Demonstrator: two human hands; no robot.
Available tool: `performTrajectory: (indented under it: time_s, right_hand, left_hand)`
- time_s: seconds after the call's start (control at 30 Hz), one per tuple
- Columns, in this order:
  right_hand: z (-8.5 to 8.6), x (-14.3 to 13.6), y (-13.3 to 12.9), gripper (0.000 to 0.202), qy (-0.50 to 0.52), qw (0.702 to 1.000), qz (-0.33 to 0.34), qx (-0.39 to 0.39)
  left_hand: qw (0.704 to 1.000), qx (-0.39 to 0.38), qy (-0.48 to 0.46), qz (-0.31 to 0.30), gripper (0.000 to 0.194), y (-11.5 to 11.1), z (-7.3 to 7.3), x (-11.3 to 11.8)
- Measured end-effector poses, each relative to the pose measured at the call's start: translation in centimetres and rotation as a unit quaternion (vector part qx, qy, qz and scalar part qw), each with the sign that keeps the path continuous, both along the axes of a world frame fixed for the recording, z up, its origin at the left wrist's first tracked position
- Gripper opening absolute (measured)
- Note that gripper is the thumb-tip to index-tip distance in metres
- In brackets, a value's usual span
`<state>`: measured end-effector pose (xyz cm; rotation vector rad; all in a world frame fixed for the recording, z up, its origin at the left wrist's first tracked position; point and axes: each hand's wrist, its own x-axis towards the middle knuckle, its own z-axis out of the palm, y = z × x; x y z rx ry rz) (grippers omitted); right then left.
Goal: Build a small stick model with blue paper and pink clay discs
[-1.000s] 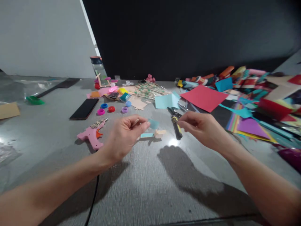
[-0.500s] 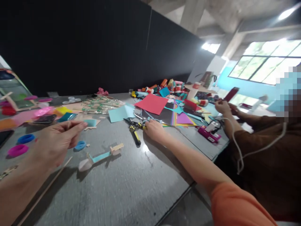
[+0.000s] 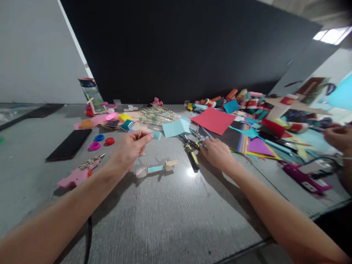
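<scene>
Your left hand (image 3: 132, 146) pinches light-blue paper (image 3: 156, 135); your right hand (image 3: 217, 152), grip unclear, covers scissors (image 3: 196, 134) beside pliers (image 3: 191, 156).

On the table (image 3: 154, 220), the pliers (image 3: 191, 157) lie right of the glue gun (image 3: 77, 174) and phone (image 3: 68, 145).

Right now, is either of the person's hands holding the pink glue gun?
No, the pink glue gun lies on the table, apart from the left hand and the right hand.
</scene>
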<state>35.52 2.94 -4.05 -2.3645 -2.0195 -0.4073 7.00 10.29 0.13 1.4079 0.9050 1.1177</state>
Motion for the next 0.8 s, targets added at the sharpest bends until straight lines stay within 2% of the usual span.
performTrajectory:
  time_s: [0.13,0.37,0.53,0.8]
  right_hand:
    - [0.3,0.4,0.3,0.029,-0.006,1.000,-0.004,-0.006]
    - [-0.1,4.2,1.3,0.030,-0.007,0.996,-0.075,-0.058]
    - [-0.7,4.1,2.0,0.033,-0.011,0.995,-0.093,-0.040]
    - [-0.5,4.4,2.6,0.030,0.027,0.995,-0.091,-0.041]
  left_hand:
    - [1.000,0.005,-0.007,-0.016,0.019,-0.1,-0.1,0.0]
    - [0.999,0.008,-0.023,-0.027,0.019,-0.2,-0.1,0.0]
    - [0.999,-0.004,-0.026,-0.036,0.021,-0.5,-0.2,0.2]
    - [0.997,-0.048,-0.046,-0.039,0.022,-0.6,-0.6,0.1]
